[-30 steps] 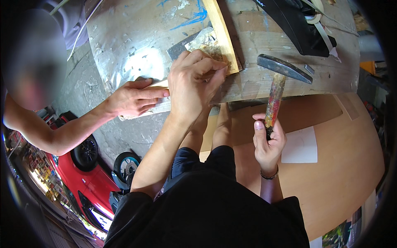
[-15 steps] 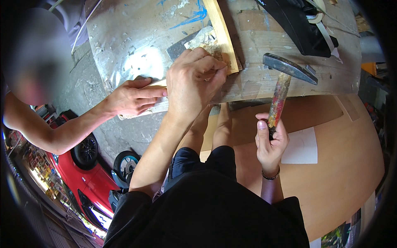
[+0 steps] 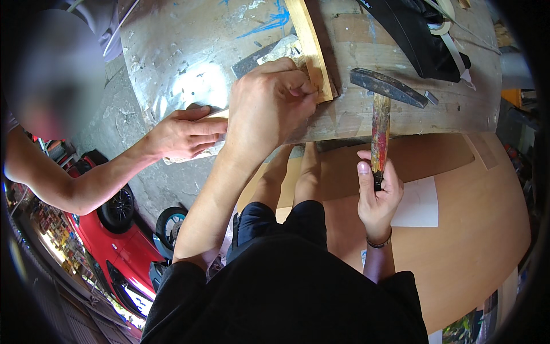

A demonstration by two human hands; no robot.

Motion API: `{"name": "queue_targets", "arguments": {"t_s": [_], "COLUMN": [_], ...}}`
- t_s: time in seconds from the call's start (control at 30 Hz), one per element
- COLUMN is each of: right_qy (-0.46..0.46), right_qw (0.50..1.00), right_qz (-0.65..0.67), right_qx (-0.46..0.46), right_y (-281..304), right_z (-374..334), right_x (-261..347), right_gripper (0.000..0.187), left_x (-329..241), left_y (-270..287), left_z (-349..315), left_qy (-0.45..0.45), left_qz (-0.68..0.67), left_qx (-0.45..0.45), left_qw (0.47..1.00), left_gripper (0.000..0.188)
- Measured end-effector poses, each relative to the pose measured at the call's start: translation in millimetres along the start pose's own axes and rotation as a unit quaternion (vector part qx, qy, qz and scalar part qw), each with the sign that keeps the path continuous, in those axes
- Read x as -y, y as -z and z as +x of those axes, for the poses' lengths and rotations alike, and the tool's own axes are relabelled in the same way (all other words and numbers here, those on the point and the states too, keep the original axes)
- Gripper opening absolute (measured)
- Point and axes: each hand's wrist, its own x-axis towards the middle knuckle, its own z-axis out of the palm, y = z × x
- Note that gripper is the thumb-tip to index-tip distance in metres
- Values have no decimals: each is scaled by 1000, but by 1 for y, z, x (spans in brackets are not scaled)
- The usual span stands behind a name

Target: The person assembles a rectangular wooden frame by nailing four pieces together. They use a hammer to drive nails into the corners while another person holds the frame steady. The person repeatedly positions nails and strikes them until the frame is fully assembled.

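My right hand (image 3: 379,198) is wrapped round the lower handle of a hammer (image 3: 381,126) with a worn, paint-stained wooden handle. Its dark metal head is raised over the right part of the workbench, apart from the wood. My left hand (image 3: 266,106) is closed in a pinch beside the near end of an upright wooden strip (image 3: 314,54); whatever its fingertips hold is hidden. Partly behind that hand runs a second, pale wooden strip (image 3: 213,117) along the bench's near edge. A co-worker's hand (image 3: 186,133) presses on this strip from the left.
On the scuffed workbench (image 3: 401,57) lie a dark flat block (image 3: 252,62), a black bag (image 3: 404,34) and a tape roll (image 3: 440,26). A large brown sheet (image 3: 475,241) with white paper (image 3: 421,203) is below right. A red car (image 3: 117,246) stands at lower left.
The hammer has swung left, its head moving toward my left hand and its handle becoming more upright. My left hand stays pinched in nearly the same place.
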Motion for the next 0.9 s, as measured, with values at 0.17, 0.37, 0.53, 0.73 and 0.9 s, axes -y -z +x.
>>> {"name": "queue_targets", "arguments": {"t_s": [0.17,0.37,0.53,0.73,0.9], "right_qy": [-2,45,163,210,231], "right_qw": [1000,993,963,934,926], "right_qz": [-20,-105,-213,-287,-298], "right_qx": [7,13,16,33,27], "right_y": [4,7,19,25,24], "right_z": [0,1,9,16,16], "right_x": [2,6,5,9,9], "right_gripper": [18,21,26,27,26], "left_x": [-2,-4,0,0,1], "left_y": [0,2,4,6,6], "left_z": [0,4,6,7,7], "left_qy": [-8,23,42,50,45], "left_qz": [26,16,-19,-39,-36], "left_qx": [-2,14,31,40,27], "left_qw": [1000,999,998,997,998], "left_gripper": [8,9,12,12,14]}}
